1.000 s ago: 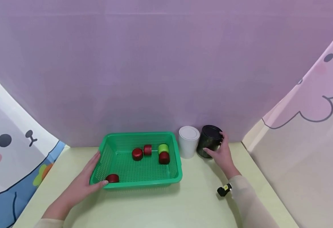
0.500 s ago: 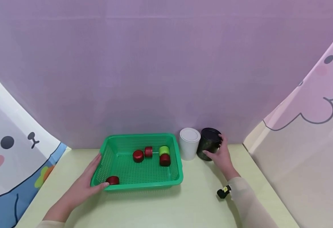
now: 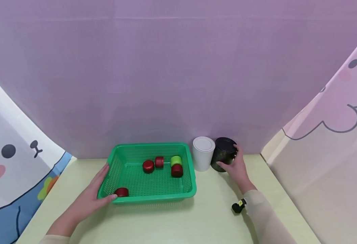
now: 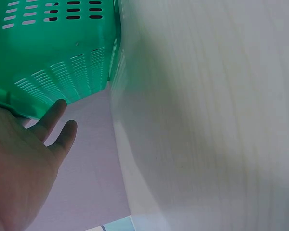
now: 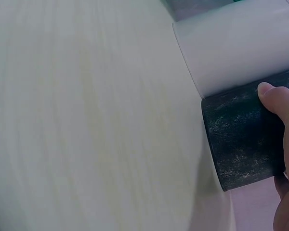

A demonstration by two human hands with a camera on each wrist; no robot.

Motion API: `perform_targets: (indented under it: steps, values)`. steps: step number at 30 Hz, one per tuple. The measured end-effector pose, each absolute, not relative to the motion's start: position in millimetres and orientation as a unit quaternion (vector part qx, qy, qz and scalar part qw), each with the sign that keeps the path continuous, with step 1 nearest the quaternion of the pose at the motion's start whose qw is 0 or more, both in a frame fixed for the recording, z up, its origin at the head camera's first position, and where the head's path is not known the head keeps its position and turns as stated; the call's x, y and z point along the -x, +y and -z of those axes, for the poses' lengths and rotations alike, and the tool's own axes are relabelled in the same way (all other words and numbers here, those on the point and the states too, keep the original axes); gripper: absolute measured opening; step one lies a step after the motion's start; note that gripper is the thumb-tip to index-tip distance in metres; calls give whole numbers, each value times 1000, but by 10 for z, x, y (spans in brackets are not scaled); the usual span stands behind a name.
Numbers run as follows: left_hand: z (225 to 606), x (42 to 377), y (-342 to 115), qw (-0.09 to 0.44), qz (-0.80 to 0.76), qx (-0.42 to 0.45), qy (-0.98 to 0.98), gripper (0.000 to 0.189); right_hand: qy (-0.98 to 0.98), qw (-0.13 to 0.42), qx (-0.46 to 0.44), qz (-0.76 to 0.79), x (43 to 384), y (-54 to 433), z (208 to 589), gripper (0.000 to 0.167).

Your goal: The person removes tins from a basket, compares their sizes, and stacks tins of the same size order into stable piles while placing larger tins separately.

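Note:
In the head view my left hand (image 3: 88, 200) lies at the left end of a green plastic basket (image 3: 154, 196). Its thumb rests on the front rim, while the fingers stretch along the outer left side. The left wrist view has two straight fingers (image 4: 62, 137) beside the basket's slotted wall. My right hand (image 3: 237, 169) grips a black lidded canister (image 3: 222, 154) from its right side, thumb in front. That canister stands upright against a white lidded canister (image 3: 203, 156); in the right wrist view the thumb presses on its dark, speckled side (image 5: 243, 139).
Inside the basket are several small round red pieces (image 3: 148, 166) and a lime-green piece (image 3: 176, 160). A small black device (image 3: 238, 206) sits at the right wrist. A purple cloth (image 3: 178, 84) rises behind the pale table (image 3: 166, 223), with printed cloths at both sides.
The black canister and right hand have shifted slightly left, closer to the white canister. The whole head view has moved a little; the left hand stays at the basket.

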State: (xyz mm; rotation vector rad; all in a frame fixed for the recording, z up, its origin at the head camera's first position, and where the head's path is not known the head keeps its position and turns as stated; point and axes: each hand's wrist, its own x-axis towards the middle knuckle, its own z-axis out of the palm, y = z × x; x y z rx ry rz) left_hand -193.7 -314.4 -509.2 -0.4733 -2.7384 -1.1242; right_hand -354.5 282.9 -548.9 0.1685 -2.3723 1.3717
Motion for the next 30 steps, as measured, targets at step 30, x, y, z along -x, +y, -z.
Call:
perform_targets:
  steps: [30]
  values:
    - [5108,1953,-3154,76,377,163,-909,112,-850,195,-64,-485,3520,2826,5513,116]
